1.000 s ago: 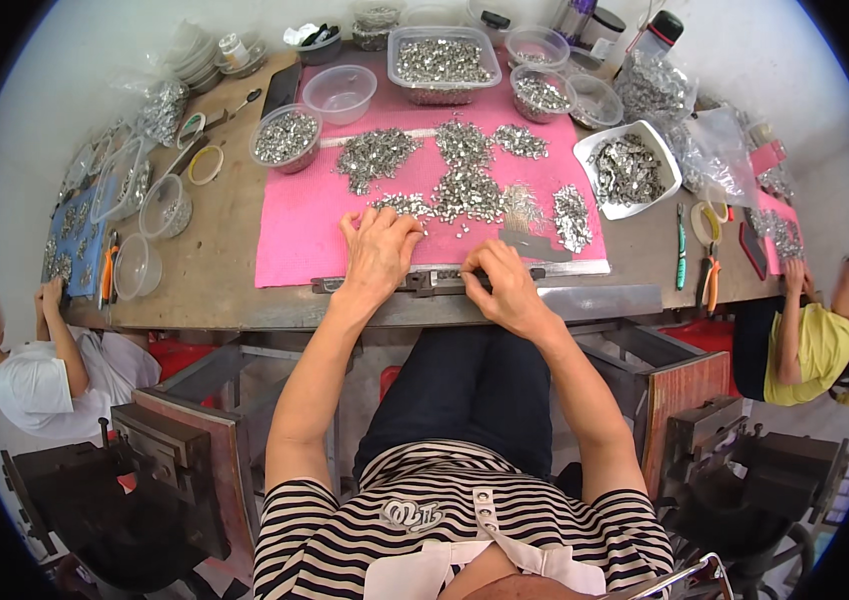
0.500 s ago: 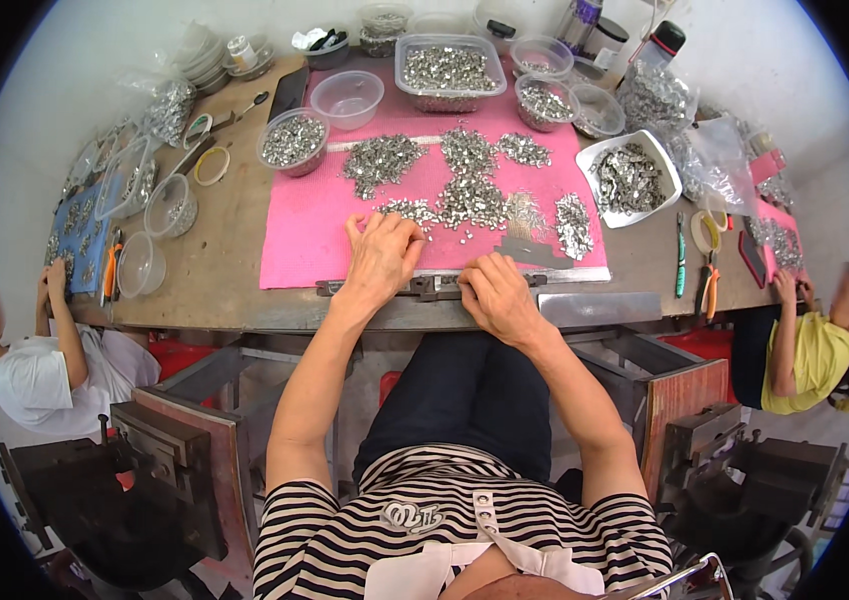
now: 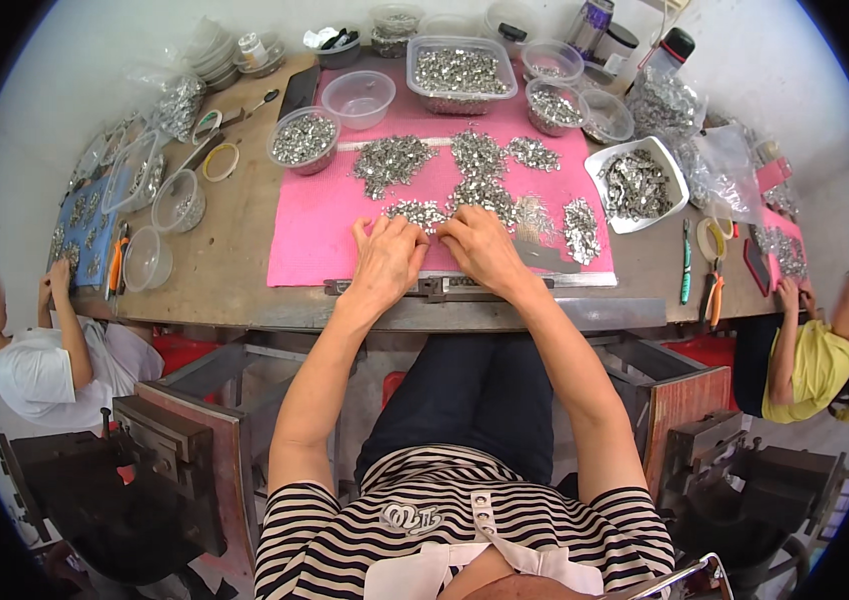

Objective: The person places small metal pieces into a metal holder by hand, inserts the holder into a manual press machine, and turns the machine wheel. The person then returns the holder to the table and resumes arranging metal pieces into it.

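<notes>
My left hand [image 3: 389, 262] is closed over the pink mat [image 3: 317, 235], its fingertips at the near pile of small silvery metal pieces [image 3: 415, 214]. Close beside it, my right hand [image 3: 480, 246] has its fingers drawn together at the same pile. Whatever the fingertips hold is hidden or too small to name. A dark metal bar fixture [image 3: 433, 289] lies along the table's front edge, under my wrists. More loose metal pieces [image 3: 480, 160] are heaped farther back, and a flat grey plate [image 3: 545, 257] sits to the right of my right hand.
Tubs of metal pieces [image 3: 303, 140] and a large clear container [image 3: 460, 75] stand behind the heaps. A white dish [image 3: 640, 190] is at right, near orange-handled pliers [image 3: 714, 290] and a green tool [image 3: 686, 262]. Two other people work at the far left and far right.
My right hand has moved from the bar fixture up to the near pile, close to my left hand. My left hand has shifted only slightly.
</notes>
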A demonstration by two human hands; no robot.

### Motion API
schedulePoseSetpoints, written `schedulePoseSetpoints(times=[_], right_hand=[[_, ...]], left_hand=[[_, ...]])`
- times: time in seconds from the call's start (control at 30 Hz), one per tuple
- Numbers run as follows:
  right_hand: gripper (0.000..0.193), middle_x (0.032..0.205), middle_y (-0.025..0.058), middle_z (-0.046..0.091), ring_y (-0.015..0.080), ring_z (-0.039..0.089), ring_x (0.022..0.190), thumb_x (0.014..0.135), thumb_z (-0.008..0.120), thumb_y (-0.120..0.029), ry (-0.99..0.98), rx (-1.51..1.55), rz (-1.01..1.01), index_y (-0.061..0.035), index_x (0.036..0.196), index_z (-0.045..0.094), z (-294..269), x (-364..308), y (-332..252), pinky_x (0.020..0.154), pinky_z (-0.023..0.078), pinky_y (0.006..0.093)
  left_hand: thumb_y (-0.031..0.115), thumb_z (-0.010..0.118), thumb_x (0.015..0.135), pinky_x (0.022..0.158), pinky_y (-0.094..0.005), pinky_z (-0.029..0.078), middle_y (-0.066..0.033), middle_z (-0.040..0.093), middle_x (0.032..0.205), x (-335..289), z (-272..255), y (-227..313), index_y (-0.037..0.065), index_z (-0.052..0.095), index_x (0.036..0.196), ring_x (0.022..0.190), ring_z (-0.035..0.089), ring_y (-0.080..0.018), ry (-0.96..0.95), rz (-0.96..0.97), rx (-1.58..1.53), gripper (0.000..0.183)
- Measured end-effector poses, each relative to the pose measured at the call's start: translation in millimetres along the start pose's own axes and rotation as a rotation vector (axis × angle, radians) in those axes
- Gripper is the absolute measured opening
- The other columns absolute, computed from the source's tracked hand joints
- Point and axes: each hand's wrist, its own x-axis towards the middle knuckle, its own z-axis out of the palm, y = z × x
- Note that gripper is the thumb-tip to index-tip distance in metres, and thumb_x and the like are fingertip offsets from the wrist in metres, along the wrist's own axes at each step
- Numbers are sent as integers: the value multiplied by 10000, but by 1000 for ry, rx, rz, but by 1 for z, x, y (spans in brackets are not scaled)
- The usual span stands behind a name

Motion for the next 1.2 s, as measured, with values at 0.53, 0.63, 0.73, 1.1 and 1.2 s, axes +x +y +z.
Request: schedulePoseSetpoints(times=[0.53,0.63,0.73,1.1,1.2], right_hand=[[112,868,111,580,303,579,849,892,689,-91,-9,21,41,-41,895,589,-40,-32,-11,780,398,408],[134,867,99,565,297,565,840,869,708,-56,-12,86,102,-42,895,577,-47,-51,-22,776,393,397],[154,890,95,573,289,556,832,850,726,-37,34,46,54,-35,920,589,-44,-63,-26,770,398,395],[140,914,85,576,274,566,882,844,727,-60,93,-91,-43,-42,936,623,-39,-67,-30,783,423,399],[123,921,77,592,266,571,880,853,728,-54,102,-10,15,-43,937,639,-40,-68,-27,782,422,395]], left_hand=[[80,732,849,962,-421,346,-39,642,935,-22,8,50,73,664,949,918,594,-231,26,140,-239,121],[67,742,832,962,-421,356,-39,641,945,-22,12,53,69,661,947,936,601,-233,40,159,-237,140],[59,745,825,963,-421,364,-42,638,949,-21,14,54,70,661,949,955,609,-234,59,183,-215,150],[98,746,853,898,-409,409,-72,656,931,-28,12,47,54,687,1009,919,600,-268,117,85,-292,172],[105,784,831,871,-399,443,-89,673,926,-29,15,49,40,700,1011,912,628,-274,155,77,-252,209]])
